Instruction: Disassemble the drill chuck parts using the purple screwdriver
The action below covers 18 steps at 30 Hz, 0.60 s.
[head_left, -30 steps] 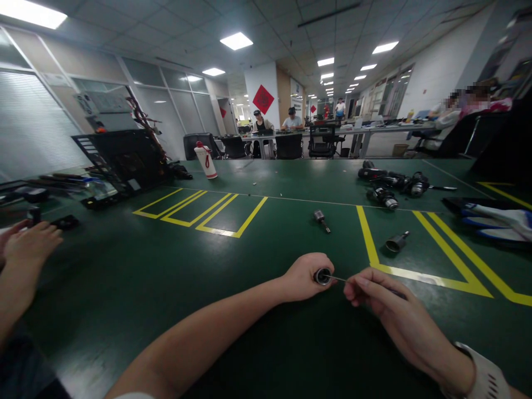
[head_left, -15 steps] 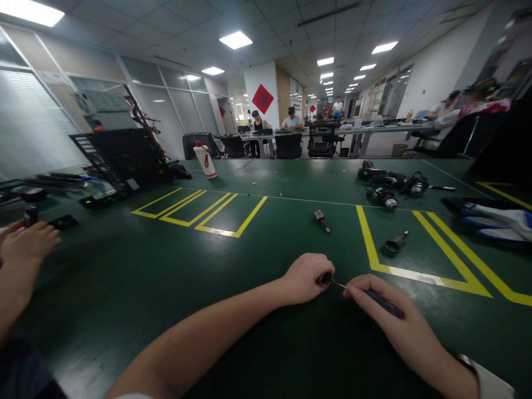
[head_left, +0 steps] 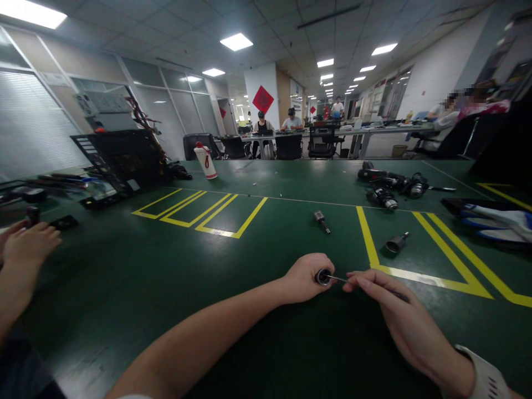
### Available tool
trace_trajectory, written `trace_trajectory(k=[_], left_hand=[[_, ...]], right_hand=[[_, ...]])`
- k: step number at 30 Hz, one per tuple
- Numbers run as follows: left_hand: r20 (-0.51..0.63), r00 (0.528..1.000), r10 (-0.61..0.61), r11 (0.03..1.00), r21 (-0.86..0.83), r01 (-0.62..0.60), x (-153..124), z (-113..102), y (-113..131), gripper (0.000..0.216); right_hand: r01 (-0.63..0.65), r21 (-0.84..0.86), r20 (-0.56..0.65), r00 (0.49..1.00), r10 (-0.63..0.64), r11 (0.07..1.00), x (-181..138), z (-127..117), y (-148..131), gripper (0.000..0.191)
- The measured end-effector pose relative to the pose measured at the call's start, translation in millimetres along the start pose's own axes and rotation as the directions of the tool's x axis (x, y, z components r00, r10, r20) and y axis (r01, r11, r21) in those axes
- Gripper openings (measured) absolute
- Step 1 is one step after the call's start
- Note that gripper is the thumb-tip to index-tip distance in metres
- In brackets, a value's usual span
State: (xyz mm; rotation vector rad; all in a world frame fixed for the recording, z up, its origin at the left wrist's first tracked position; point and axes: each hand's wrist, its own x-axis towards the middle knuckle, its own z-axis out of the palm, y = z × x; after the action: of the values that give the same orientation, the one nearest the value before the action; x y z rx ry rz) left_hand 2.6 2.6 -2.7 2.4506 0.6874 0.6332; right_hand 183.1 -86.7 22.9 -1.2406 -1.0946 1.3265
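My left hand (head_left: 306, 279) is closed around a dark hollow metal cylinder (head_left: 318, 277), its round open end facing right. My right hand (head_left: 401, 307) pinches a thin screwdriver (head_left: 338, 279) with a slim metal shaft. The shaft's tip reaches into the mouth of the cylinder; the dark handle is mostly hidden behind my fingers. Beyond my hands, a small metal bit with a shank (head_left: 321, 221) lies on the green table. Farther right lies a cup-shaped metal piece with a shank (head_left: 397, 243), inside a yellow-taped outline.
Dark power tools (head_left: 386, 185) lie at the back right, near blue-and-white gloves (head_left: 496, 221). A white bottle with a red cap (head_left: 205, 160) stands behind the yellow tape marks (head_left: 218, 233). Another person's hands (head_left: 31, 244) are at the far left, near a black frame (head_left: 124, 158).
The cylinder's open end has turned more toward me. The screwdriver's shaft has become more level, its handle more hidden, as my right hand tilted and shifted slightly. My left arm stays put.
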Motion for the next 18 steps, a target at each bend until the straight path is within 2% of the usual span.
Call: trace_trajectory(k=[2, 5, 7, 10, 14, 18], left_hand=[[0.003, 1.0, -0.012, 1.0, 0.026, 0.012, 0.0, 0.8, 0.0, 0.011], [0.006, 1.0, -0.004, 0.994, 0.109, 0.003, -0.2, 3.2, -1.4, 0.008], [0.003, 1.0, 0.007, 0.988, 0.156, -0.008, -0.4, 4.8, -2.8, 0.006], [-0.009, 1.0, 0.012, 0.989, 0.15, -0.011, -1.0, 5.5, -3.7, 0.004], [-0.036, 0.999, 0.002, 0.997, 0.082, 0.001, -2.0, 3.5, -2.7, 0.005], [-0.046, 0.999, -0.015, 1.0, 0.008, 0.015, -1.7, 1.7, -1.4, 0.009]], right_hand=[[0.082, -0.14, -0.014, 0.996, -0.085, 0.987, -0.7, -1.4, 1.5, 0.029], [0.203, -0.368, -0.004, 0.975, -0.22, 0.907, -1.4, -2.4, 3.4, 0.029], [0.237, -0.433, 0.007, 0.966, -0.26, 0.869, -1.5, -2.4, 4.2, 0.029], [0.201, -0.372, 0.019, 0.978, -0.21, 0.906, -0.9, -2.3, 4.4, 0.029], [0.06, -0.142, -0.012, 0.998, -0.062, 0.988, 0.1, -1.4, 1.6, 0.029], [-0.01, -0.002, -0.03, 0.999, 0.01, 1.0, 0.1, 0.9, -2.0, 0.03]])
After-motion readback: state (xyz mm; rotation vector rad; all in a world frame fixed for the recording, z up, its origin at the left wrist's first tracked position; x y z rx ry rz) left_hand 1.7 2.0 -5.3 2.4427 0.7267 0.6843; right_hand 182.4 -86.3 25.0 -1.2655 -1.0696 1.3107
